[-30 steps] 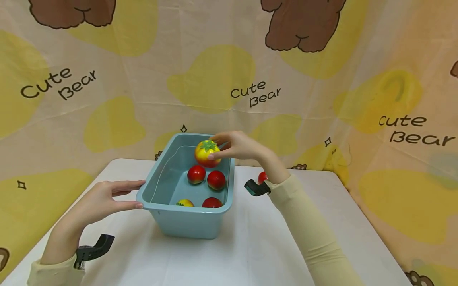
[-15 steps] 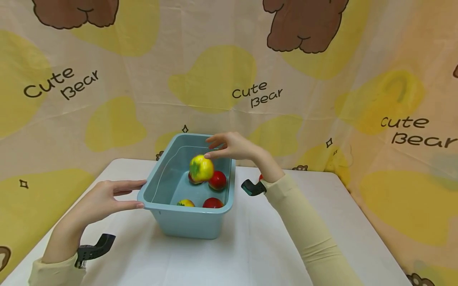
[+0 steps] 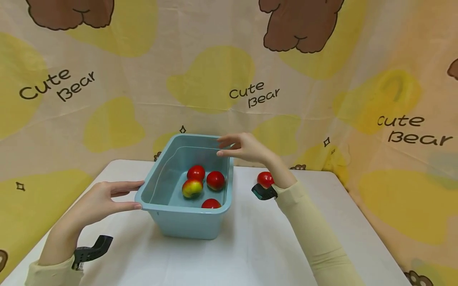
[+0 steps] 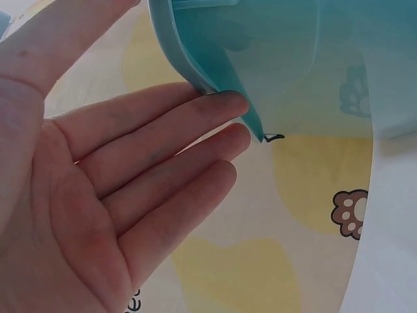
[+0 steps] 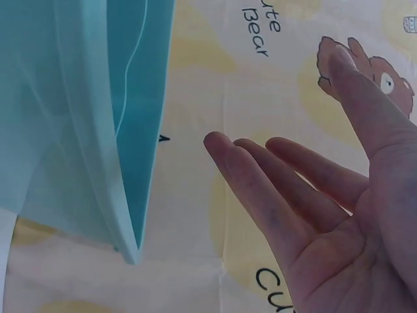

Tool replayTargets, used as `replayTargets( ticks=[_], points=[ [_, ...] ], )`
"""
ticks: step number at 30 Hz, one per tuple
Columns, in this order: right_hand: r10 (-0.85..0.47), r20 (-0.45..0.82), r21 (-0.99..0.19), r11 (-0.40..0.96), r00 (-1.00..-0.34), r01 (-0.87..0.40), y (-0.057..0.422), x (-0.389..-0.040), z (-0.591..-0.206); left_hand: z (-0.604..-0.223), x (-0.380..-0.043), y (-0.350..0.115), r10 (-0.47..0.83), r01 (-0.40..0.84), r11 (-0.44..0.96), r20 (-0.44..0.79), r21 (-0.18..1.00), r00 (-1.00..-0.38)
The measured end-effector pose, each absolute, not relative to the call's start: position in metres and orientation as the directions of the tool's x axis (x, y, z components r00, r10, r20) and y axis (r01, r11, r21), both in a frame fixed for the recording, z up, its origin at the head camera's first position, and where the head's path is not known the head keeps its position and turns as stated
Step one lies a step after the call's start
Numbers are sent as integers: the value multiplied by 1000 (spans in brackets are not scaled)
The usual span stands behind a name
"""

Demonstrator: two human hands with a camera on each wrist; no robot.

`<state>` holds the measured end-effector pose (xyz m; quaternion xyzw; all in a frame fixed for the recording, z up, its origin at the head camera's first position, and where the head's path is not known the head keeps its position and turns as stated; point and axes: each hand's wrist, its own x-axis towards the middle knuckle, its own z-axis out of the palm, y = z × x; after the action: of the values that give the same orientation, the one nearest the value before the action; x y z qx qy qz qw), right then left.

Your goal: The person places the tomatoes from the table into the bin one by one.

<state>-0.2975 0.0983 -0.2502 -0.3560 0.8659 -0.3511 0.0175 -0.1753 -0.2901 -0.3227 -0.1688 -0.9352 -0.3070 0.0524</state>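
In the head view, my left hand touches the left front corner of a blue-grey plastic bin with straight fingers and thumb. The left wrist view shows the same fingers extended against the bin's rim. Over the bin's far right edge, my right hand holds nothing, its fingers loosely spread. It is apart from the bin in the right wrist view. Inside the bin lies a red-and-yellow tomato, close to red round fruits. The front wall partly hides another red fruit.
A red round fruit sits on the white table right of the bin, partly behind the right wrist. A cloth printed with bears hangs behind the table. Each wrist wears a black strap mount.
My right hand has let go of the red-and-yellow tomato, which dropped into the bin, and has drawn back right. The left hand stays at the rim. A yellow fruit near the front is out of sight.
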Motion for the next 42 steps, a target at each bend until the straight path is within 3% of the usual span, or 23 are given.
replayTargets(
  ticks=[19,42],
  points=[
    [-548,236,-650,524,-802,-550,153,-297,-273,-321,-172,-288,279,343,765,201,545,-939],
    [-439,162,-686,594,-884,-420,201,-298,-306,-324,-173,-288,281,363,769,233,526,-931]
  ],
)
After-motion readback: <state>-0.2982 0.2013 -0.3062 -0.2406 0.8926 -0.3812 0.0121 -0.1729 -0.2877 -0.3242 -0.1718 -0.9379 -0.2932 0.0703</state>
